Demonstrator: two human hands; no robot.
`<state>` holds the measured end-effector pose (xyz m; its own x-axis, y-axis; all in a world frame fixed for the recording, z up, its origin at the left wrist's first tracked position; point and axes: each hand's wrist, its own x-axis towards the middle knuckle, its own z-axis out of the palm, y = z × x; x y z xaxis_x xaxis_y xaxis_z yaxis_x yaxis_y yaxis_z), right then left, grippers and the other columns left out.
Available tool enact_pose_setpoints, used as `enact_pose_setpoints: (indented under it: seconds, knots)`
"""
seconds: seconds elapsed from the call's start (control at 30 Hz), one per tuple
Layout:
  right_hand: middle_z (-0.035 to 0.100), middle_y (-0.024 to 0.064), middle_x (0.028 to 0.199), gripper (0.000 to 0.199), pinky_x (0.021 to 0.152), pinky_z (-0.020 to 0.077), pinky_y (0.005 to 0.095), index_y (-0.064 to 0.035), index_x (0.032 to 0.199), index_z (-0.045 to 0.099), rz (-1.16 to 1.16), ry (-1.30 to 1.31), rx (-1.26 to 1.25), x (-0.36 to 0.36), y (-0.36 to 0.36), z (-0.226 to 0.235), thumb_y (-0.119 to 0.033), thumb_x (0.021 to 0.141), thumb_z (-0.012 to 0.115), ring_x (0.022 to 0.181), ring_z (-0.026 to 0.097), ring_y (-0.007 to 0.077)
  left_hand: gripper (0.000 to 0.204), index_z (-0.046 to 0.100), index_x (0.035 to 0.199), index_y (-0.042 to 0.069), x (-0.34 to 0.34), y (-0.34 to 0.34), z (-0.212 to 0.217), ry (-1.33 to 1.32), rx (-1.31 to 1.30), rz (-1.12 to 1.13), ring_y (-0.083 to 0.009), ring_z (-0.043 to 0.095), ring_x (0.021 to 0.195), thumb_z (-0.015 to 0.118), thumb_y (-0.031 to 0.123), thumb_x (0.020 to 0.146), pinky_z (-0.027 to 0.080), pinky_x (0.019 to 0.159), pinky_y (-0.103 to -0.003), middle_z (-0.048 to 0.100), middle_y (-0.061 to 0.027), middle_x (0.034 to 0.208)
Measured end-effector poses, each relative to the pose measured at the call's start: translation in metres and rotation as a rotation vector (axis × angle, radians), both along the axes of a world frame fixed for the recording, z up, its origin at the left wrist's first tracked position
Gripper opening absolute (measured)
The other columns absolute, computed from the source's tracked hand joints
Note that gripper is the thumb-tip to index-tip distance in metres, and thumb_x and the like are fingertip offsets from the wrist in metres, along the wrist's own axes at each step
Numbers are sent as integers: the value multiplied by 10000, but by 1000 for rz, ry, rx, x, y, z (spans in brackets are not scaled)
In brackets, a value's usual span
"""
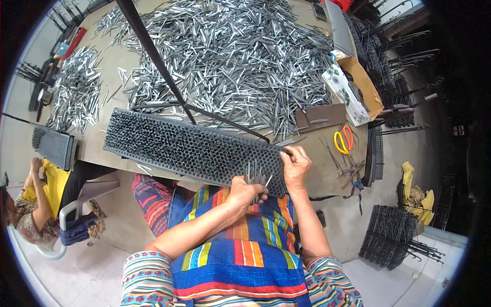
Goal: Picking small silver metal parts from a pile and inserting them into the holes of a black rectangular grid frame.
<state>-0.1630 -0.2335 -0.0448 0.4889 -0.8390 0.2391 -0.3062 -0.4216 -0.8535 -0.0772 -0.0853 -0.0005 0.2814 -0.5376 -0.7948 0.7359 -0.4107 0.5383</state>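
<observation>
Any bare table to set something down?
Small patch of table between right hand and scissors; narrower, partly littered gap between small left strip pile and large pile. Crowded: mid-table under that pile, front edge along the perforated board.

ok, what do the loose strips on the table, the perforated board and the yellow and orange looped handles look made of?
Loose strips: probably metal or metallic-coated; grey with bright glints.
Perforated board: black, fairly matte; plastic or coated metal, the look leaves it open.
Looped handles: likely plastic or plastic-coated; smooth, evenly bright colour.
</observation>
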Motion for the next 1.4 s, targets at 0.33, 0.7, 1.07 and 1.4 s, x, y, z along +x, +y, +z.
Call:
enact_pose_setpoints:
  seconds: [0.33,0.7,1.07,1.4]
  knots:
    - [633,65,764,122,569,447,272,29,892,675,48,79,-169,-1,5,5,5,772,672,656,594,123,157,643,911,-14,1,5,-1,66,-27,40,-198,662,619,603,-73,772,551,529,-302,683,-124,783]
    - [600,-9,623,53,418,289,182,-23,734,656,276,-136,1188,-22,34,42,-15,752,705,460,427,17,156,658,915,-6,-1,3,11,87,-85,-33,-172,653,592,603,-65,782,535,487,-274,677,-104,767]
    - [595,6,626,61,386,307,193,-12,805,655,107,-246,994,-30,37,21,16,764,690,416,443,44,121,642,938,19,0,3,14,9,45,1,-200,676,654,608,2,823,560,524,-319,682,-106,811]
    - [570,-20,695,72,479,346,186,0,853,641,-71,-368,352,-23,-5,-14,25,798,682,546,454,30,117,586,946,10,-5,5,7,47,1,-13,-209,673,662,578,-23,834,560,526,-325,679,-130,811]
